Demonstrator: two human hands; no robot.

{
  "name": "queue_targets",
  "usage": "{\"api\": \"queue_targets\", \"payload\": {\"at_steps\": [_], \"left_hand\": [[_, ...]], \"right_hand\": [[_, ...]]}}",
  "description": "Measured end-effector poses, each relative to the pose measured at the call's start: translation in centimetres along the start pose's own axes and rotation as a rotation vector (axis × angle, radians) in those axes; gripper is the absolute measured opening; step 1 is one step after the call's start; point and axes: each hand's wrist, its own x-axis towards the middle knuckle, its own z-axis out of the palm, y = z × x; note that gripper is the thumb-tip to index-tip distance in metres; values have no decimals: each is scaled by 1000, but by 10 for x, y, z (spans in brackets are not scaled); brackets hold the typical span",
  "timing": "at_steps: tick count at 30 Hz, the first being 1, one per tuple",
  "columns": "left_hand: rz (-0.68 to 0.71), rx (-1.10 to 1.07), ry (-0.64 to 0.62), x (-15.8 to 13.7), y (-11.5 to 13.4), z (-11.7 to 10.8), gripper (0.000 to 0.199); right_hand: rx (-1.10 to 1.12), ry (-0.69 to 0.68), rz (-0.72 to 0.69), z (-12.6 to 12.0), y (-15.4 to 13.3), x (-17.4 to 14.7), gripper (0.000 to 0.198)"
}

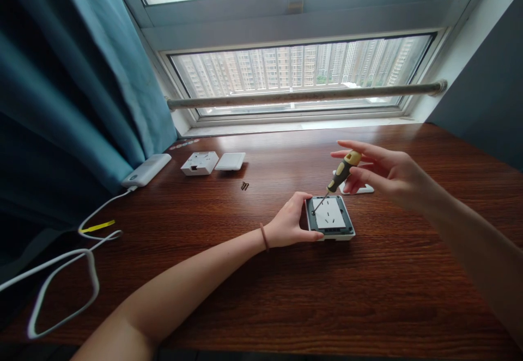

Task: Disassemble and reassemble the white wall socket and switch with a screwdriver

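Observation:
A wall socket point(329, 212) with a white face and a dark grey surround lies on the table, seated on a white box. My left hand point(295, 220) is closed on its left side, thumb at the near edge and fingers at the far edge. Above it, my right hand point(378, 169) holds a yellow and dark grey screwdriver point(341, 174) by the handle, with the index finger stretched out. The screwdriver leans, and its tip meets a screw point(313, 213) at the socket's left side. Partly hidden behind my right hand is a white frame point(363, 189).
Several screws point(244, 185) lie left of the socket. Farther back are a white box point(200, 163) and a white square plate point(231, 161). A white power bank point(147, 170) with a white cable point(95, 274) lies by the blue curtain point(134, 78). A window stands behind the table.

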Motion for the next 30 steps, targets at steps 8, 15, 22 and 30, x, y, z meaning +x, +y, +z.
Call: {"api": "queue_targets", "payload": {"at_steps": [8, 15, 22, 30], "left_hand": [[4, 44, -14, 0, 2, -2, 74], [3, 29, -15, 0, 2, -1, 74], [4, -1, 4, 0, 1, 0, 75], [7, 9, -2, 0, 1, 0, 74]], "right_hand": [[-445, 349, -82, 10, 3, -2, 22], [-228, 336, -66, 21, 8, -2, 34], [55, -110, 21, 0, -4, 3, 43], [-265, 266, -30, 11, 5, -1, 19]]}}
